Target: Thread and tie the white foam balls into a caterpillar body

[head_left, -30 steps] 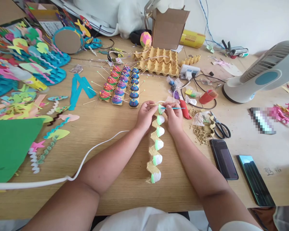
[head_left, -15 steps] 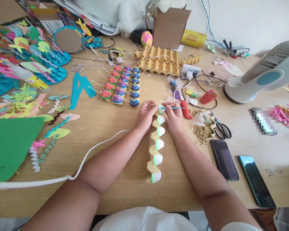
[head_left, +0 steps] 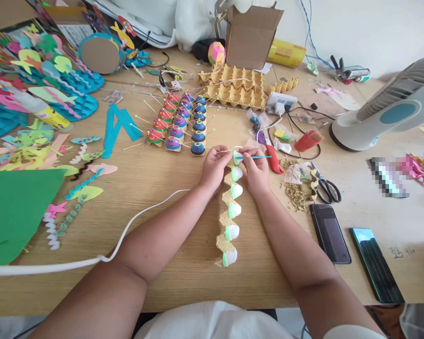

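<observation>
A strip of egg carton [head_left: 227, 220] runs away from me along the table, its cups covered in white with light green edges. At its far end my left hand [head_left: 215, 167] is closed, thumb and fingers pinching the carton by the last cup. Opposite it, my right hand [head_left: 256, 172] is closed around a thin blue stick-like tool [head_left: 263, 157], whose tip lies at that cup and is partly hidden by the fingers. Beyond my hands stand finished-looking carton rows: red ones [head_left: 159, 125], purple ones [head_left: 175, 132] and dark blue ones [head_left: 198, 136], with thin sticks poking out.
Scissors [head_left: 328, 189], two phones [head_left: 330, 233] and a white fan [head_left: 378, 108] are to the right. Paper fish and a green sheet [head_left: 17, 212] lie left. A white cable [head_left: 137, 214] crosses near my left forearm. Egg trays [head_left: 236, 92] and a cardboard box [head_left: 250, 37] stand behind.
The view has shifted slightly. Both hands stay at the far cup with nearly the same grip, and the blue tool has barely moved.
</observation>
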Demonstrator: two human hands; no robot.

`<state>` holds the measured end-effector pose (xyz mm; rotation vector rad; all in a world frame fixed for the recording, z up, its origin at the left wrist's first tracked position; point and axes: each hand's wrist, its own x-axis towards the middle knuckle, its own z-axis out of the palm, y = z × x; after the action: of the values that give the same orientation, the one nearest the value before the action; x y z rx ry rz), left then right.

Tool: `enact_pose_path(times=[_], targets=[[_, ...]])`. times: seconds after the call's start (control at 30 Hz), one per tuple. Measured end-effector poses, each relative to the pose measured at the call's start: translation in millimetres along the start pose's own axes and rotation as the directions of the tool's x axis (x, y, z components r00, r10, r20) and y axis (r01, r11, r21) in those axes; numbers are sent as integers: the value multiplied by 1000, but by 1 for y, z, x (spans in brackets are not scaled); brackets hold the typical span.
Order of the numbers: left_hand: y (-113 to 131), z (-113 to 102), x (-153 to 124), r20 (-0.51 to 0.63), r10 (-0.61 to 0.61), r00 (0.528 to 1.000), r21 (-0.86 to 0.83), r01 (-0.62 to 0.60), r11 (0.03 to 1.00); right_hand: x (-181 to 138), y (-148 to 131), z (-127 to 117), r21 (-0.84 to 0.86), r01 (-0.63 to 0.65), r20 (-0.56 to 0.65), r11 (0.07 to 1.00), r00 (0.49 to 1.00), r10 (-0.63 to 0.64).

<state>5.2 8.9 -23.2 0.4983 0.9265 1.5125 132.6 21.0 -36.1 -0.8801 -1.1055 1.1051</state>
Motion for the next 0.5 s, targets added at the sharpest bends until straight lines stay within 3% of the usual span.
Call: enact_pose_path(times=[0.5], targets=[[-3, -2, 3, -11, 14, 1000, -37, -14, 999, 2, 5, -2, -108, 140, 69, 984, 989, -133]])
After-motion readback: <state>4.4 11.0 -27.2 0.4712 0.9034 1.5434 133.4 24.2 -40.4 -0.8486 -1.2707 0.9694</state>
